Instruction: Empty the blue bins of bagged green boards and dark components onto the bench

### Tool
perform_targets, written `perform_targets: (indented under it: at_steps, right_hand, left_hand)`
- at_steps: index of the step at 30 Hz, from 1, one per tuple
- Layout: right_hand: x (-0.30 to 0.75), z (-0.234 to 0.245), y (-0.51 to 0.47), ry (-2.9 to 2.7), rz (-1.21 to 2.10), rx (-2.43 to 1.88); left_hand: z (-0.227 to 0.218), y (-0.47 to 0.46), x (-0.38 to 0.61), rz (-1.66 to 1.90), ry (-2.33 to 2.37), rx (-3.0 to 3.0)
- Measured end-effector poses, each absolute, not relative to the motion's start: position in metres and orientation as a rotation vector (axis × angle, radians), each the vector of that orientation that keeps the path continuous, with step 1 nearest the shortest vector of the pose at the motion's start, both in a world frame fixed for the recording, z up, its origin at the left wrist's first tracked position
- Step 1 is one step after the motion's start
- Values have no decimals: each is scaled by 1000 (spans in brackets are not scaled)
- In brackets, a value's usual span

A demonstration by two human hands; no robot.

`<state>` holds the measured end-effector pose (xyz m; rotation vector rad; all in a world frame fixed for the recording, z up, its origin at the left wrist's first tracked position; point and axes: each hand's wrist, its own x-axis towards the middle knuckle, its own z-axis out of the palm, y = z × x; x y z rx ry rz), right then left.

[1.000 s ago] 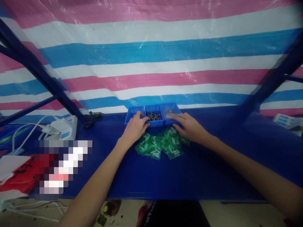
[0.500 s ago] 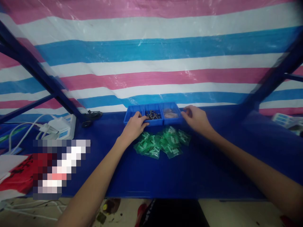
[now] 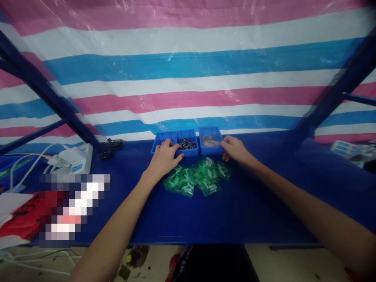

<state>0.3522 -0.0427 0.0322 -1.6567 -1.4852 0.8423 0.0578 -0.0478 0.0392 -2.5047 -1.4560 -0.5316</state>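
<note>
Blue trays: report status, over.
Left hand on front rim of small blue plastic trays, by the dark parts. Right hand on right-end tray rim. Green plastic packets heaped just in front.

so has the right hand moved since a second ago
Yes. The right hand has left the green packets and now sits farther back, on the right blue bin at its near right corner.

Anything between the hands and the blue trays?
Nothing visible: left hand rests on the left tray's front rim, right hand on the right tray's near corner. The green packets lie nearer, by the wrists, not between.
</note>
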Motion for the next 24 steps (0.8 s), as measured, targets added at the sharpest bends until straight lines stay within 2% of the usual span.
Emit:
perform_targets:
  at_steps: [3, 7, 10, 14, 17, 19, 22, 24]
  right_hand:
    - [357, 46, -52, -1464, 776, -1549]
    - [345, 64, -76, -1493, 660, -1389]
    - [326, 66, -96, -1600, 585, -1305]
    - [308, 58, -107, -1685, 389, -1233]
    - [307, 54, -103, -1674, 322, -1180]
    - [308, 54, -101, -1611, 496, -1190]
    - [310, 55, -104, -1560, 693, -1219]
    - [310, 56, -108, -1592, 598, -1230]
  left_hand:
    - [50, -55, 64, -749, -1328, -2556]
    - [62, -71, 82, -1294, -1288, -2787]
    - [64, -81, 93, -1588, -1500, -2957]
    - [61, -85, 97, -1755, -1733, -2935]
    - [58, -84, 97, -1778, -1752, -2969]
    - [56, -84, 97, -1696, -1732, -3082]
    - [54, -86, 100, -1349, -1563, -3186]
    - [55, -89, 101, -1129, -1461, -3075]
